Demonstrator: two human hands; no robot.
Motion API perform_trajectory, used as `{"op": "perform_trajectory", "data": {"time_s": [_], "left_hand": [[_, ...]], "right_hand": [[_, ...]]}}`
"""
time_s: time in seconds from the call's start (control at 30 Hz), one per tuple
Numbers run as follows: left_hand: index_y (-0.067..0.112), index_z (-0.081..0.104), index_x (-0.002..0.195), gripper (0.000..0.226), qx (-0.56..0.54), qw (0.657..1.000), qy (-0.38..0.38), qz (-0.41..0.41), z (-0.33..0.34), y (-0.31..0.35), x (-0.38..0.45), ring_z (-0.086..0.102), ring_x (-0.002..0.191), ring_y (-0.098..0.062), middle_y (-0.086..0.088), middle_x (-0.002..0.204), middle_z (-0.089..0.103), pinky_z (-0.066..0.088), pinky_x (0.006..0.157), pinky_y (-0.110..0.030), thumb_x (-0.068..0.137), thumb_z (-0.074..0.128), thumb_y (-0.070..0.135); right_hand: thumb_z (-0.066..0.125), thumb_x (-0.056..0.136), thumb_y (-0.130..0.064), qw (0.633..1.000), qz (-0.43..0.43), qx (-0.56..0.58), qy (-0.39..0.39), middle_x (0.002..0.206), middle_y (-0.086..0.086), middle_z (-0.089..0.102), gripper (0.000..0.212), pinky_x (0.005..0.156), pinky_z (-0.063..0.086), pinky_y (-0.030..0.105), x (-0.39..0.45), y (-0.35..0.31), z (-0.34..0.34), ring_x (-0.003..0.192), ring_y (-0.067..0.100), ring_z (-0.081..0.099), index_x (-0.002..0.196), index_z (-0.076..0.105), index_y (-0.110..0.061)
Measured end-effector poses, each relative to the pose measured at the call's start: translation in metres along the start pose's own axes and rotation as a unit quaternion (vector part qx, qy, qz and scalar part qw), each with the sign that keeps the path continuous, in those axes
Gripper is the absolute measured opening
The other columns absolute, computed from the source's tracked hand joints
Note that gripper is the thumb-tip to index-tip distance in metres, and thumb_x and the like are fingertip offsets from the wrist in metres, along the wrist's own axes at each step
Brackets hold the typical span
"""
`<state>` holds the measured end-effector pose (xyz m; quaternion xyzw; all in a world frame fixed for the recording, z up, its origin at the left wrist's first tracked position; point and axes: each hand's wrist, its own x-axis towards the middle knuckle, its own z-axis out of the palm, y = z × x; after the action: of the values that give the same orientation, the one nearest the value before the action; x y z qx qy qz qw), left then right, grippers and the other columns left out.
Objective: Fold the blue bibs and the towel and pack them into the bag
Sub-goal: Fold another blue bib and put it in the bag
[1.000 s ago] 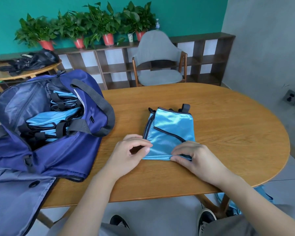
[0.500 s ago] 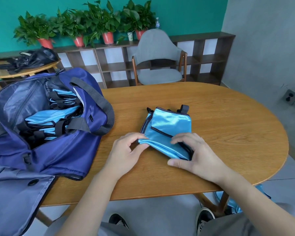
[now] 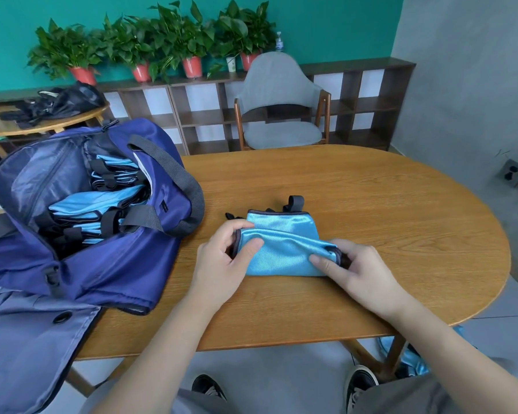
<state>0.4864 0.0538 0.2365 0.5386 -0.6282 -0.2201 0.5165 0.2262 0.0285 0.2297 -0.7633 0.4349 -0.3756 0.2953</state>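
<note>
A shiny light-blue bib [image 3: 284, 243] with black trim lies half folded on the wooden table [image 3: 371, 204], its near half turned up over the far half. My left hand [image 3: 225, 258] pinches the folded edge at the bib's left end. My right hand [image 3: 353, 270] pinches the right end, thumb on top. A black strap loop sticks up at the bib's far edge. The open navy bag [image 3: 72, 258] sits at the table's left and holds several folded blue bibs [image 3: 81, 210]. No towel is visible.
A grey flap of cloth [image 3: 27, 348] hangs off the table's left front. A grey chair [image 3: 278, 106] stands beyond the table, before shelves with potted plants. More blue fabric [image 3: 413, 357] lies on the floor under the table by my right foot.
Both hands lifted the bib's near edge and carried it away from me, folding the bib over itself. It is now a shorter, wider bundle.
</note>
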Motion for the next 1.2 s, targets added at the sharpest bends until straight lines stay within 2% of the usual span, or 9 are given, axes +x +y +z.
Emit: {"op": "perform_trajectory", "data": {"time_s": [0.13, 0.3, 0.47, 0.63, 0.73, 0.83, 0.93, 1.07, 1.2], "left_hand": [[0.033, 0.062, 0.114, 0.045, -0.012, 0.998, -0.064, -0.015, -0.004, -0.005, 0.001, 0.066, 0.106, -0.018, 0.009, 0.107, 0.072, 0.053, 0.09, -0.039, 0.08, 0.075, 0.058], [0.014, 0.062, 0.103, 0.021, -0.061, 0.993, -0.091, -0.033, -0.001, 0.001, 0.001, 0.072, 0.096, -0.013, 0.005, 0.099, 0.076, 0.056, 0.076, -0.031, 0.092, 0.072, 0.029], [0.023, 0.063, 0.108, 0.019, -0.05, 0.994, -0.07, -0.061, 0.003, -0.001, 0.003, 0.073, 0.081, -0.034, -0.005, 0.086, 0.077, 0.057, 0.072, -0.059, 0.099, 0.064, 0.039], [0.028, 0.063, 0.106, 0.024, -0.017, 0.996, -0.071, -0.057, 0.003, -0.004, 0.005, 0.061, 0.058, -0.04, -0.018, 0.073, 0.071, 0.045, 0.054, -0.055, 0.098, 0.061, 0.05], [0.03, 0.064, 0.107, 0.035, -0.01, 0.995, -0.078, -0.067, 0.004, -0.01, 0.007, 0.064, 0.068, -0.05, -0.02, 0.075, 0.071, 0.05, 0.058, -0.06, 0.092, 0.06, 0.062], [0.032, 0.062, 0.102, 0.027, 0.019, 0.996, -0.067, -0.064, 0.005, -0.013, 0.007, 0.067, 0.069, -0.041, -0.011, 0.071, 0.072, 0.052, 0.06, -0.059, 0.094, 0.06, 0.058], [0.032, 0.055, 0.102, 0.019, 0.076, 0.995, -0.044, -0.046, 0.007, -0.014, 0.008, 0.067, 0.068, -0.022, -0.002, 0.071, 0.071, 0.055, 0.067, -0.048, 0.094, 0.066, 0.045], [0.035, 0.054, 0.115, 0.036, 0.154, 0.987, -0.009, 0.044, 0.007, -0.008, 0.007, 0.058, 0.1, -0.003, 0.012, 0.112, 0.057, 0.048, 0.086, -0.018, 0.089, 0.075, 0.024], [0.033, 0.076, 0.099, 0.033, 0.219, 0.957, -0.069, 0.174, 0.009, -0.02, 0.009, 0.042, 0.139, -0.013, 0.011, 0.14, 0.054, 0.033, 0.111, -0.038, 0.091, 0.068, 0.002]], "right_hand": [[0.062, 0.088, -0.064, 0.998, 0.03, 0.048, 0.021, 0.065, 0.002, 0.046, 0.058, 0.061, 0.04, 0.044, 0.0, 0.003, -0.001, 0.064, 0.012, 0.04, 0.08, 0.059, -0.007], [0.062, 0.087, -0.066, 0.993, 0.06, 0.098, 0.026, 0.086, 0.021, 0.067, 0.055, 0.073, 0.05, 0.061, 0.002, 0.004, -0.003, 0.078, 0.04, 0.063, 0.094, 0.068, -0.012], [0.06, 0.096, -0.05, 0.995, 0.077, 0.057, 0.034, 0.079, 0.012, 0.069, 0.037, 0.067, 0.05, 0.05, 0.005, 0.006, -0.002, 0.076, 0.036, 0.064, 0.089, 0.067, -0.015], [0.061, 0.096, -0.047, 0.995, 0.08, 0.014, 0.05, 0.058, 0.009, 0.057, 0.03, 0.045, 0.037, 0.029, 0.005, 0.002, -0.004, 0.045, 0.014, 0.048, 0.079, 0.063, -0.022], [0.064, 0.093, -0.049, 0.992, 0.094, 0.011, 0.08, 0.062, 0.008, 0.066, 0.024, 0.045, 0.041, 0.035, 0.006, 0.002, -0.002, 0.051, 0.027, 0.057, 0.084, 0.065, -0.027], [0.067, 0.091, -0.05, 0.988, 0.114, 0.005, 0.109, 0.068, 0.006, 0.072, 0.019, 0.056, 0.052, 0.044, 0.008, 0.004, 0.0, 0.063, 0.031, 0.068, 0.09, 0.064, -0.032], [0.068, 0.089, -0.053, 0.98, 0.139, -0.022, 0.137, 0.067, 0.004, 0.071, 0.025, 0.056, 0.052, 0.033, 0.011, 0.008, 0.0, 0.062, 0.021, 0.067, 0.091, 0.064, -0.029], [0.068, 0.087, -0.059, 0.971, 0.17, -0.076, 0.152, 0.069, -0.008, 0.069, 0.031, 0.058, 0.053, 0.027, 0.011, 0.011, 0.0, 0.064, 0.004, 0.065, 0.09, 0.068, -0.028], [0.066, 0.082, -0.068, 0.957, 0.194, -0.142, 0.161, 0.075, -0.014, 0.065, 0.039, 0.066, 0.055, 0.037, 0.014, 0.012, 0.003, 0.074, 0.008, 0.064, 0.089, 0.067, -0.03]]}}
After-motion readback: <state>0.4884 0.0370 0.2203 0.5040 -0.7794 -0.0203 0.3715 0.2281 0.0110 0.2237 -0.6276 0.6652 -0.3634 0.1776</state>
